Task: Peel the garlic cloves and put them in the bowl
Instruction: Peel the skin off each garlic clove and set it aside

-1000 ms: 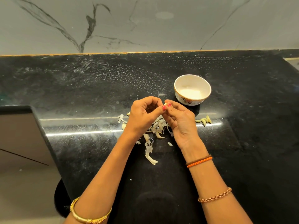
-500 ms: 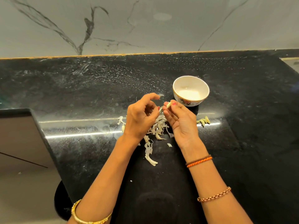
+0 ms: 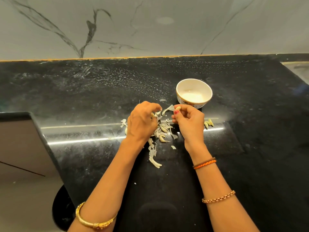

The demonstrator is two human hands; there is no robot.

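Black polished stone forms the counter, glossy and dusted with pale specks, with a bright streak of reflected light across it. Nearest the camera, a gold bangle circles the left forearm; a chain bracelet and an orange-and-brown thread band sit on the right. Between the wrists lies a scatter of garlic skins, thin, papery and curled, off-white against the dark stone, with several pale cloves mixed in.

Over this heap the left hand is seen from its back, fingers curled downward; their tips close on a bit of skin at the top of the pile, though how firmly cannot be told. Apart from it, the right hand has its fingers bent inward and pinches a garlic clove between thumb and fingertips, above the counter. That clove looks smooth and yellowish, and a white flake of peel trails from its left end.

Just right of the right hand, a few more yellowish garlic pieces rest on the counter. Just behind the right hand stands the bowl, round, cream ceramic with a flower pattern on its outer wall; no cloves can be made out inside. Farthest off rises a grey marble wall with dark veins.
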